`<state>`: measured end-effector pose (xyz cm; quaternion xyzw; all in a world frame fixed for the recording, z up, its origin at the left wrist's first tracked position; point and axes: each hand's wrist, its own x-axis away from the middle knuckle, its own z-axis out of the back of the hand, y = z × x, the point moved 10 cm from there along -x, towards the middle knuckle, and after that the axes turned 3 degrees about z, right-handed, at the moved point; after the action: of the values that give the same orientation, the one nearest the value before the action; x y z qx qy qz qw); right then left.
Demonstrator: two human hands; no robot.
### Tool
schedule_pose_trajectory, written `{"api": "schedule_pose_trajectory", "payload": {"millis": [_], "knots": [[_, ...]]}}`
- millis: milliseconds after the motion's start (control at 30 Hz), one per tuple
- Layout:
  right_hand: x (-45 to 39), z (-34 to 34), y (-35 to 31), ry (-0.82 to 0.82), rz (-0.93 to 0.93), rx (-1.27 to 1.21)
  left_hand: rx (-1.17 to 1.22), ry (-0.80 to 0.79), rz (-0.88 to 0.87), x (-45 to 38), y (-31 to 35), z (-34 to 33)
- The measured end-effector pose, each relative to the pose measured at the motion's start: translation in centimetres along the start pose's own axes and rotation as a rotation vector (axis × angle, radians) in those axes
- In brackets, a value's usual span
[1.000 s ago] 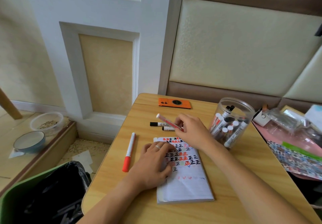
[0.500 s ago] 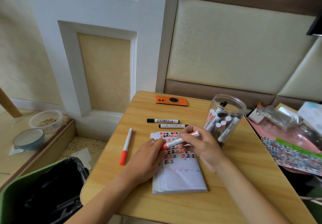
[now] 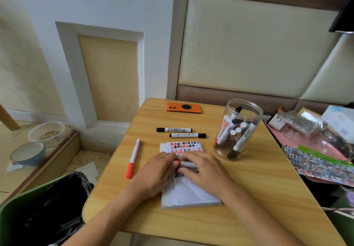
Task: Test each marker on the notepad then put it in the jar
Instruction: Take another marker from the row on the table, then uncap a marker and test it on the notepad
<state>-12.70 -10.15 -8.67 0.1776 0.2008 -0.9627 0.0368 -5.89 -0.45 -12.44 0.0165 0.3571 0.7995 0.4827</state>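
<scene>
red marker (image 3: 186, 164) held flat over notepad (image 3: 188, 190), middle of frame | left hand (image 3: 156, 171) pinching red cap, right hand (image 3: 203, 169) wrapped round barrel, likely to pull cap off | jar (image 3: 238, 129) waiting upper right

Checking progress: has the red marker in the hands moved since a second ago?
Yes. The red marker came down from beside the black markers to over the notepad, gripped by both hands.

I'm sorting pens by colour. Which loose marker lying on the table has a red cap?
The slim marker left of the notepad, lying alone with its red cap toward the person. The two markers beyond the notepad are capped black.
</scene>
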Motion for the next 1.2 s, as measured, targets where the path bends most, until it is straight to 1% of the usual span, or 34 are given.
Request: {"api": "schedule_pose_trajectory", "payload": {"millis": [100, 233, 533, 767, 933, 1000, 1133, 1200], "knots": [[-0.1, -0.5, -1.1, 0.051, 0.071, 0.126, 0.005, 0.035, -0.004, 0.0, -0.1, 0.4], [0.1, -0.1, -1.8, 0.079, 0.106, 0.189, 0.000, 0.063, -0.044, 0.0, 0.5, 0.8], [-0.2, -0.7, -2.2, -0.064, 0.043, 0.230, 0.019, 0.121, -0.114, 0.0, 0.9, 1.5], [-0.1, -0.2, -2.4, -0.117, -0.001, 0.253, 0.010, 0.154, -0.178, 0.1, 1.8, 1.9], [0.3, -0.2, -1.7, -0.150, -0.035, 0.240, -0.062, 0.139, -0.175, 0.1, 1.5, 1.4], [0.3, -0.3, -1.4, -0.163, -0.054, 0.217, -0.090, 0.139, -0.144, 0.1, 1.4, 1.3], [0.6, 0.2, 0.3, -0.099, -0.132, 0.133, -0.153, 0.213, -0.051, 0.1, 0.3, 1.9], [0.9, 0.5, 1.7, -0.048, -0.182, 0.114, -0.155, 0.217, -0.020, 0.0, -0.2, 2.0]]}}
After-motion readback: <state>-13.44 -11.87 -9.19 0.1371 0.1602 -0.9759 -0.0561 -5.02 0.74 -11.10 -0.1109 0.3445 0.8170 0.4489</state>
